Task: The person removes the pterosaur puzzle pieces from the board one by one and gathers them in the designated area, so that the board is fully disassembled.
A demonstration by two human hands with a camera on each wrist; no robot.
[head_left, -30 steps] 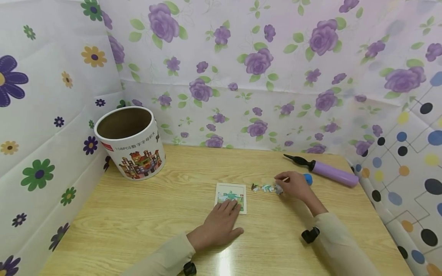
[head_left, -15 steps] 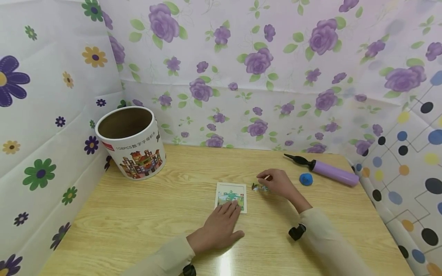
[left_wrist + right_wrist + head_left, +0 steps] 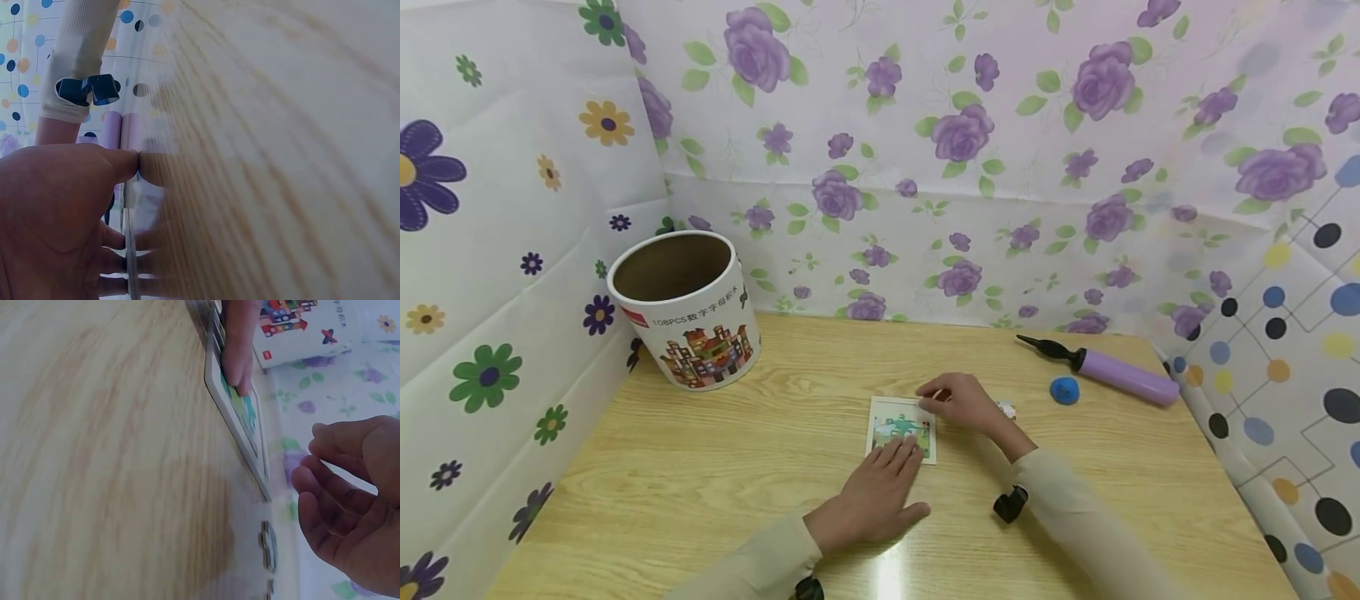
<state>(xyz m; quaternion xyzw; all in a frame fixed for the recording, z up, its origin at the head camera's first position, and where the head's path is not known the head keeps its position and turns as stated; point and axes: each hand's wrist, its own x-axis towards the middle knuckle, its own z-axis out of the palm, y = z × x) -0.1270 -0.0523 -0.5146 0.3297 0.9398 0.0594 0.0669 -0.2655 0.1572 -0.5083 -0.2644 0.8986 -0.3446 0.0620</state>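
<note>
While the left hand (image 3: 880,496) lies with straight fingers across the near part of the puzzle tray (image 3: 895,408), the right hand (image 3: 966,406) hangs by the tray's far right corner, its fingers bent and the gap between the tips narrow. Whether a piece sits there I cannot tell (the right wrist view shows nothing plain between those tips).

The tray lies flat under the left fingertips, part-filled with a greenish picture and bare along the side farthest from that hand. To the right of the right hand, just past its wrist, a loose puzzle piece (image 3: 1007,409) lies on the table (image 3: 737,467). The right wrist view also shows a flat piece (image 3: 269,547) beside the tray, near the same hand.

By its look the tray should be light and stiff, and apt to slide on the smooth tabletop, so flat fingers make a fair anchor. If lifted, it would be best held by opposite outer rims and kept level, since the fitted pieces could tip out.

The pieces look thin, light and rigid, probably slick on the printed face. A thumb and forefinger on opposite edges should serve; the narrow knobs may be the fragile part, so the broad body is the safer hold.
</note>
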